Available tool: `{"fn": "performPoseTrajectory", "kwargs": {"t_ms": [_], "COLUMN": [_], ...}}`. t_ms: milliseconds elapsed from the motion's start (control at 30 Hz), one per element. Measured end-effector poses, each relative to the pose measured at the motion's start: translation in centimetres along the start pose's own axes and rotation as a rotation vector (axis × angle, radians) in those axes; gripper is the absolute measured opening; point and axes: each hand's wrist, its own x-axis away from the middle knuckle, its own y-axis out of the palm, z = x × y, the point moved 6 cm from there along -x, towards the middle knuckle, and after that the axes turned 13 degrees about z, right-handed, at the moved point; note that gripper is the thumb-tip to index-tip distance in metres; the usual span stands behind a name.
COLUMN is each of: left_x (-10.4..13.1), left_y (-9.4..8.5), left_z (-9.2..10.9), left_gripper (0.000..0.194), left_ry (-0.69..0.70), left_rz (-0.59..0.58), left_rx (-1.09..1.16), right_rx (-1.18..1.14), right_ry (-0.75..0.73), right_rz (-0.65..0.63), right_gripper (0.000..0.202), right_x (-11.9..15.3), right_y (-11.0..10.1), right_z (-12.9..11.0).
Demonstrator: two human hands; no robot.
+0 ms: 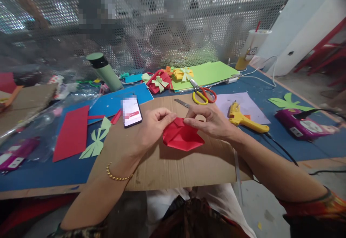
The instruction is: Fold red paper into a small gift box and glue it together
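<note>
Here we are at a blue table (54, 177), a brown cardboard sheet (151, 176) spread over its near middle, and the clock's centre is the folded red paper (186, 139) held just above that sheet. Sweeping left to right around the room: a perforated metal screen (135, 29) runs from ten through twelve, a pale wall (294, 40) stands at two with red furniture (324, 58) beyond it, and grey floor (270, 209) shows at five.

Now the containers, left first! Crumpled clear plastic (48, 137) sprawls at nine, its contents hard to make out. At ten, a green tumbler (109, 74) leans in the view, lid (94, 56) on, inside hidden. Close to twelve there's a red paper pouch (160, 81) with a pale green bow (159, 83). And at one, a clear cup (250, 50), orange-yellow drink low down, red straw (258, 26) poking out the top.

To the centre: the left hand (158, 124) pinches the paper's left side between thumb and fingers, while the right hand (208, 119), from the two o'clock side, pinches the upper edge, the red paper opening towards us between them.
</note>
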Motion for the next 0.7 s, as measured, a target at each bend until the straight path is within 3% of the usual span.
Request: {"fn": "performPoseTrajectory", "kwargs": {"t_ms": [267,500,700], "left_x": [0.2,0.4,0.5], "left_y": [-0.2,0.2,0.6], "left_z": [0.0,0.8,0.7], "left_gripper": [0.033,0.031,0.024], "left_ry": [0.023,0.022,0.034], "left_rz": [0.019,-0.108,-0.131], "left_rx": [0.035,0.012,-0.034], "right_rx": [-0.034,-0.02,-0.009], "right_ry": [0.021,0.042,-0.046], "right_rz": [-0.009,-0.008,-0.029], "right_gripper": [0.028,0.032,0.029], "right_x": [-0.1,0.0,0.0], "right_y": [0.0,-0.3,0.4], "right_z": [-0.1,-0.1,-0.6]}}
